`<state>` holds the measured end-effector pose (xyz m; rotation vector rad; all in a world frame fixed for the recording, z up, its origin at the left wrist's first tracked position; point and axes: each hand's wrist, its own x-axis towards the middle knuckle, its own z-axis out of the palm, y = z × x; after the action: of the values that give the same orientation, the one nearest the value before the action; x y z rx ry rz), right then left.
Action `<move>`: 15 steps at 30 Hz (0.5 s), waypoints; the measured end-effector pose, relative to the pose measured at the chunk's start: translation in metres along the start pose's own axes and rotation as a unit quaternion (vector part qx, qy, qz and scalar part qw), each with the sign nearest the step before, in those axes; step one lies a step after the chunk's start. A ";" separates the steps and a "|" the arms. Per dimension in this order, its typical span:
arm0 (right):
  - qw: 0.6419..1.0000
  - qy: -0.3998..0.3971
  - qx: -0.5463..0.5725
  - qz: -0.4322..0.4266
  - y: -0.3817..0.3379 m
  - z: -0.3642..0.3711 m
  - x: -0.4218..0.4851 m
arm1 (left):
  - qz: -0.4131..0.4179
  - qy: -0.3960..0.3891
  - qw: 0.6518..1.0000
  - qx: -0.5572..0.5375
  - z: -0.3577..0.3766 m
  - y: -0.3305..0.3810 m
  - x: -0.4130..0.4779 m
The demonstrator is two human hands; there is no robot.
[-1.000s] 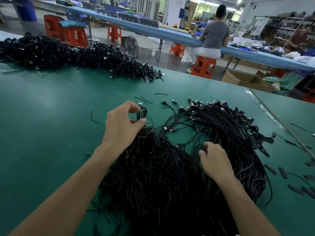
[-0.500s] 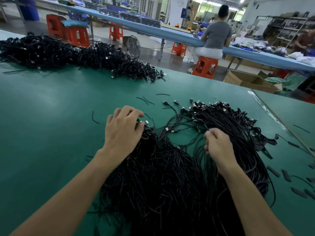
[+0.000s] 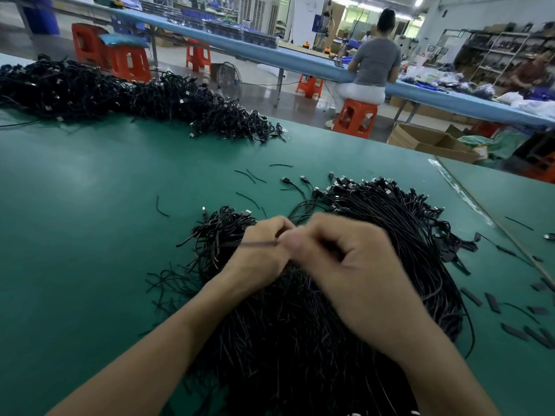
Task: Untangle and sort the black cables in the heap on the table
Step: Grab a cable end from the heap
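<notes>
Black cables (image 3: 390, 235) plastic-sheathed, slightly glossy; table (image 3: 90, 220) smooth matt green mat; stool (image 3: 354, 118) glossy orange plastic.

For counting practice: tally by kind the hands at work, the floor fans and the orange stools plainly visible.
Hands: 2 (left hand, pinching a dark strand; right hand)
Floor fans: 1
Orange stools: 5
Total: 8
Blurred orange shapes at far right left out.
</notes>
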<state>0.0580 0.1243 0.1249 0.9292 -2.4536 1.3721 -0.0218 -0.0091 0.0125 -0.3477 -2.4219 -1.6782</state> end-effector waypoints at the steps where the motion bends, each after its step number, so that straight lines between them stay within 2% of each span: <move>1: 0.998 0.055 -0.008 0.021 0.008 -0.006 0.001 | 0.008 -0.060 0.998 0.012 -0.005 0.004 -0.007; 3: 0.988 0.137 -0.033 0.062 0.026 -0.020 0.003 | 0.022 -0.171 0.985 0.007 -0.011 0.013 -0.022; 5: 0.977 0.182 -0.065 0.091 0.044 -0.030 0.003 | 0.026 -0.261 0.965 -0.009 -0.012 0.027 -0.037; 7: 0.972 0.189 -0.069 0.121 0.056 -0.037 0.000 | 0.054 -0.266 0.961 -0.054 -0.015 0.041 -0.049; 9: 0.977 0.162 -0.026 0.135 0.060 -0.042 -0.004 | 0.132 -0.149 0.975 -0.097 -0.016 0.051 -0.057; 11: 0.983 0.116 0.023 0.138 0.060 -0.047 -0.006 | 0.218 0.050 0.974 -0.035 -0.016 0.054 -0.056; 12: 0.985 0.093 0.046 0.137 0.060 -0.049 -0.008 | 0.224 0.136 0.965 0.019 -0.016 0.053 -0.053; 13: 0.986 0.072 0.071 0.134 0.059 -0.050 -0.008 | 0.202 0.188 0.959 0.066 -0.016 0.051 -0.049; 15: 0.983 0.042 0.124 0.127 0.058 -0.052 -0.010 | 0.136 0.208 0.960 0.128 -0.018 0.042 -0.043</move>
<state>0.0235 0.1932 0.1085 0.5994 -2.4417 1.7946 0.0313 -0.0156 0.0443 -0.2436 -2.1268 -1.1676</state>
